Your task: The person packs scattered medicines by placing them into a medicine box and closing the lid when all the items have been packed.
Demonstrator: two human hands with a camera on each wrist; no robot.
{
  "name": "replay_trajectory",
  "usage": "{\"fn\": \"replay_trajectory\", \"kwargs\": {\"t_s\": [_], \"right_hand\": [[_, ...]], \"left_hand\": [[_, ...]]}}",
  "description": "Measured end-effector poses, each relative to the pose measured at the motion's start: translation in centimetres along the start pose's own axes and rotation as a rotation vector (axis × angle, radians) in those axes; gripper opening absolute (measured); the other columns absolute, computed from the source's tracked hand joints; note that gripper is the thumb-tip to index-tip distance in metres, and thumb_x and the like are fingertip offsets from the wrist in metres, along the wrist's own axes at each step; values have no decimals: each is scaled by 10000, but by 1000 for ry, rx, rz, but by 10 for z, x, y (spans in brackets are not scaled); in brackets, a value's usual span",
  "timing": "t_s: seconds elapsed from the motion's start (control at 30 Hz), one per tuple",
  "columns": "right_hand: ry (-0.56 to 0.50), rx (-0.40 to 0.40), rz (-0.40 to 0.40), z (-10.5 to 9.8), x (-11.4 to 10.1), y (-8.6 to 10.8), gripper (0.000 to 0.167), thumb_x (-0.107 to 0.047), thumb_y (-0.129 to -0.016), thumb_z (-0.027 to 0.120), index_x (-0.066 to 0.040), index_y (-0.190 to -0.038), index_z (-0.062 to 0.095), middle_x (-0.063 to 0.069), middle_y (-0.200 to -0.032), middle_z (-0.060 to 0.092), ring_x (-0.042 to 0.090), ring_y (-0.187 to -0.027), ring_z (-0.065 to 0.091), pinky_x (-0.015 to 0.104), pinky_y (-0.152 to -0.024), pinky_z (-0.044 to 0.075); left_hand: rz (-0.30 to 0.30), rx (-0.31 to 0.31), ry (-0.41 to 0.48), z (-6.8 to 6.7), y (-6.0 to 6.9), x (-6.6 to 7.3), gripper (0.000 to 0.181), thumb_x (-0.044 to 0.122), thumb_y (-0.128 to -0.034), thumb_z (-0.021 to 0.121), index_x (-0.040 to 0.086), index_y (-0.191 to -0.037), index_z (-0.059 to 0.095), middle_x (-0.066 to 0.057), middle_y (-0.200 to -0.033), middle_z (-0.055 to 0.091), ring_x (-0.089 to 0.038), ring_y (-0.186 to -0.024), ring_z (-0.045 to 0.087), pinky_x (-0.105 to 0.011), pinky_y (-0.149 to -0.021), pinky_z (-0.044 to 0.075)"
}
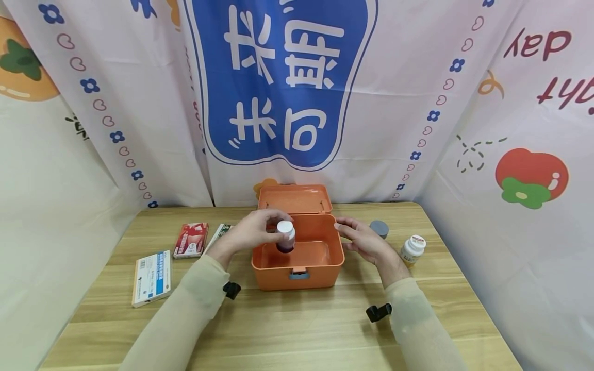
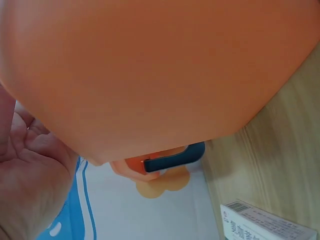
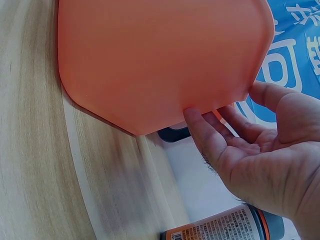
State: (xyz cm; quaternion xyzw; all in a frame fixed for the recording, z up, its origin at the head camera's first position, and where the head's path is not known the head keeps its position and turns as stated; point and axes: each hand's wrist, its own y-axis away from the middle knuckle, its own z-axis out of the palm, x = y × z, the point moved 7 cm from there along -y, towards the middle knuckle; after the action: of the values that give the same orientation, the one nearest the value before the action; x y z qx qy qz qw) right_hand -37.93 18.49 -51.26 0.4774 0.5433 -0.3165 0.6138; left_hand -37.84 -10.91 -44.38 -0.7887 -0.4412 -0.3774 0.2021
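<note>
An orange lidded box (image 1: 297,278) stands on the table with its lid (image 1: 294,198) raised at the back. Over the box's left part, my left hand (image 1: 252,232) holds a small dark bottle (image 1: 286,238) with a white cap between thumb and fingers. In the left wrist view the box's wall hides that bottle, and only part of the left hand (image 2: 37,170) shows. The fingers of my right hand (image 1: 364,241) touch the box's right side near its rim. In the right wrist view, the right hand's fingertips (image 3: 192,114) rest against the orange wall.
Right of the box are a grey-capped bottle (image 1: 379,229), with an orange label (image 3: 215,226), and a white bottle (image 1: 413,250). To the left lie a red carton (image 1: 191,240), a blue-and-white carton (image 1: 152,278) and a partly covered green-and-white carton (image 1: 218,236). A printed curtain (image 1: 394,103) hangs behind.
</note>
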Motion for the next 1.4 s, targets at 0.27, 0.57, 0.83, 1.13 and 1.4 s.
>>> {"fn": "replay_trajectory", "kwargs": {"t_s": [0.27, 0.57, 0.83, 1.13, 1.4], "right_hand": [[-7, 1, 6, 0, 0, 0, 584, -265, -1260, 549, -17, -1775, 433, 236, -1827, 482, 399, -1724, 463, 257, -1103, 659], [-6, -5, -3, 0, -1, 0, 588, -270, -1264, 540, -12, -1779, 424, 244, -1835, 469, 415, -1737, 444, 263, -1117, 654], [-16, 7, 9, 1, 0, -1, 589, -258, -1258, 548, -11, -1777, 423, 243, -1834, 471, 413, -1740, 439, 261, -1098, 658], [-1, 7, 0, 0, 0, 0, 611, -281, -1259, 553, -7, -1785, 407, 247, -1836, 463, 411, -1734, 445, 246, -1094, 649], [-3, 11, -1, 0, 0, 0, 612, -279, -1260, 552, -2, -1785, 403, 250, -1830, 465, 413, -1722, 460, 283, -1138, 641]], "left_hand": [[36, -54, -118, 10, -9, 8, 328, 156, -1034, 925, 197, -1346, 834, 18, -1275, 846, -213, -1175, 733, -492, -1172, 653], [16, -104, -194, 19, -16, 12, 274, 126, -1009, 936, 188, -1261, 848, 21, -1179, 834, -197, -1099, 707, -422, -1089, 643], [58, -157, -366, 29, -21, 15, 224, 97, -989, 944, 165, -1171, 833, 24, -1123, 825, -161, -1029, 687, -354, -1002, 615], [34, -187, -390, 32, -22, 16, 213, 98, -985, 952, 168, -1149, 835, 19, -1110, 826, -167, -1024, 690, -368, -1009, 631], [1, -188, -344, 30, -20, 16, 259, 143, -999, 951, 149, -1232, 839, 5, -1160, 839, -171, -1043, 699, -376, -1021, 634]]}}
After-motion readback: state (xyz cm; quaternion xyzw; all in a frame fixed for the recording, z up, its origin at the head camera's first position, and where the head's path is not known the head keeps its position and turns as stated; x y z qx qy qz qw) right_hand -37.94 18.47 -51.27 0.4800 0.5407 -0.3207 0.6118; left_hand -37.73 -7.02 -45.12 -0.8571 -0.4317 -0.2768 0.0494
